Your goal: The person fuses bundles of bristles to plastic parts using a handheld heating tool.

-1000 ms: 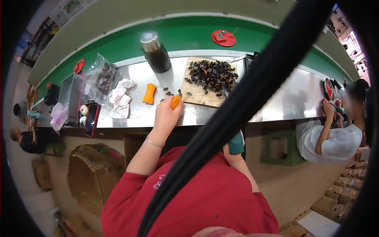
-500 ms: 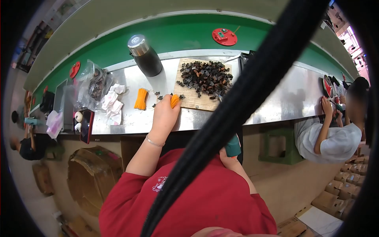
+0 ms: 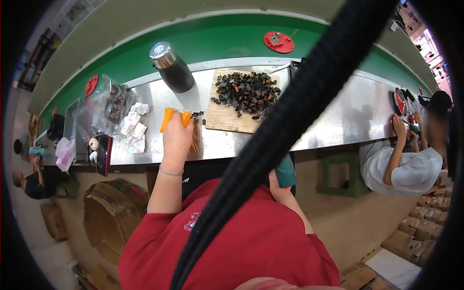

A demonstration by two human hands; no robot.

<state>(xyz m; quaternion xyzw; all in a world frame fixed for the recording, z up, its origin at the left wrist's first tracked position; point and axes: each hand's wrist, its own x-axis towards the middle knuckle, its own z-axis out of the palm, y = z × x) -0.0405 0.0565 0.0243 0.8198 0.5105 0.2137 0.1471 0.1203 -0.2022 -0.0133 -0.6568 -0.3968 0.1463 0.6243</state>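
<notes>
My left hand (image 3: 177, 137) is closed around a bundle of thin orange wires (image 3: 186, 117) just above the metal bench. Loose strands trail below it on the right. A second orange bundle (image 3: 166, 119) lies against the back of that hand; whether it is also gripped I cannot tell. Small black pieces (image 3: 197, 114) sit beside my fingers. Close to my body, my right hand (image 3: 276, 186) is wrapped round a teal power tool (image 3: 286, 173), mostly hidden by the black strap. A heap of small black and brown parts (image 3: 246, 92) rests on a wooden board (image 3: 220, 121).
A black thermos (image 3: 175, 75) stands behind my left hand. Crumpled white tissue (image 3: 134, 128), a plastic bag (image 3: 108, 108) and a phone (image 3: 104, 155) lie to the left. A black strap (image 3: 285, 125) crosses the view. On the right a co-worker (image 3: 401, 166) sits at the bench.
My left hand has moved left from the board's edge to the second orange bundle, carrying its own orange wires along. The right hand and teal tool stay about where they were.
</notes>
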